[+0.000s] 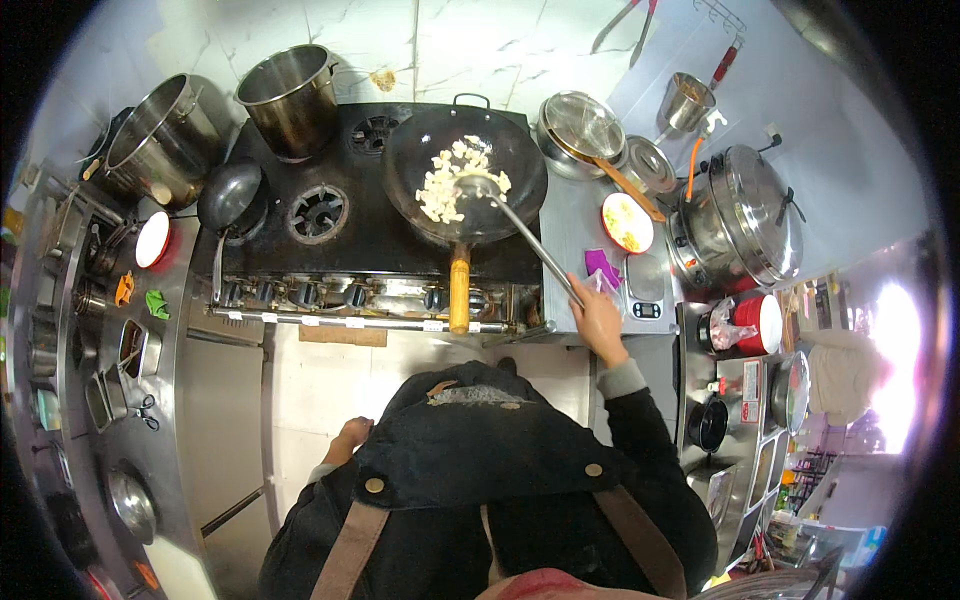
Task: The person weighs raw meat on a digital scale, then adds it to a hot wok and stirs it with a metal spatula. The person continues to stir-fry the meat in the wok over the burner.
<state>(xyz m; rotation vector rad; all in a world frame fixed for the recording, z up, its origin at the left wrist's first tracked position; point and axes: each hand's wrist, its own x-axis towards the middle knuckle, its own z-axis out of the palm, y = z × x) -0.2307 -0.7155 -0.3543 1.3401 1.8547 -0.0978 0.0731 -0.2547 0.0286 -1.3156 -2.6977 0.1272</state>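
Note:
My right hand grips the long metal handle of a wok ladle. Its bowl rests among pale, chopped food pieces inside a black wok. The wok sits on the gas range, its wooden handle pointing towards me. Down by my apron at the left hangs my left hand, away from the range; its fingers are partly hidden, so what they do is unclear.
Two tall steel pots and a smaller black pan stand at the left. Right of the wok are a strainer, a red-rimmed bowl of food, a digital scale and a large lidded steamer. Scissors lie on the left counter.

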